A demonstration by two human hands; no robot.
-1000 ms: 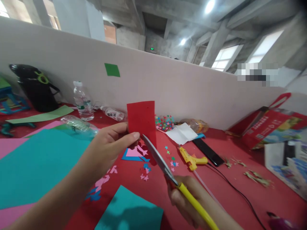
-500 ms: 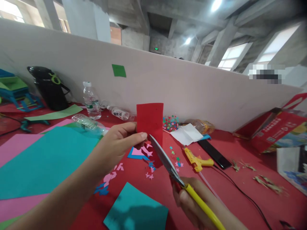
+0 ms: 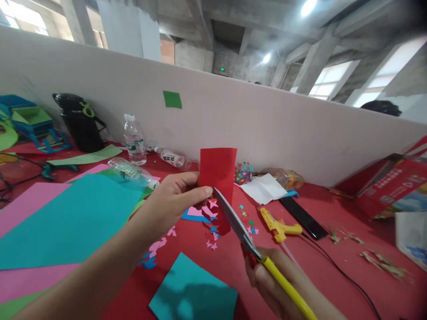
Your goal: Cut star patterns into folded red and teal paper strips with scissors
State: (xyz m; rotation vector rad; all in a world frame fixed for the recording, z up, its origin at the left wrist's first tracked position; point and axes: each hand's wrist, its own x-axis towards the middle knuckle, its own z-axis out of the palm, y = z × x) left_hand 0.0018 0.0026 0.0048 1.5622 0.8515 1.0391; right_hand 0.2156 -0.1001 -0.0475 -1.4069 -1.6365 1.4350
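Left hand (image 3: 182,195) pinches red paper (image 3: 218,169) by its lower-left edge, mid-frame; sheet rises upper right of fingertips. Right hand (image 3: 267,286), lower right, clamped around scissors (image 3: 246,240), tips beside left thumb.

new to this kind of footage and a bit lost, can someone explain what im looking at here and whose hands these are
There is no machine here: the bare hands belong to the person wearing the camera. All the pictures come from that one camera on their head, looking forward and down.

The left hand pinches a red sheet near its left edge. The right hand grips yellow-handled scissors, their tip beside the left thumb; whether they are cutting, I can't tell.

On the red table lie a large teal sheet, a smaller teal piece, little stars and a yellow glue gun. A clear bottle stands near the white partition behind.
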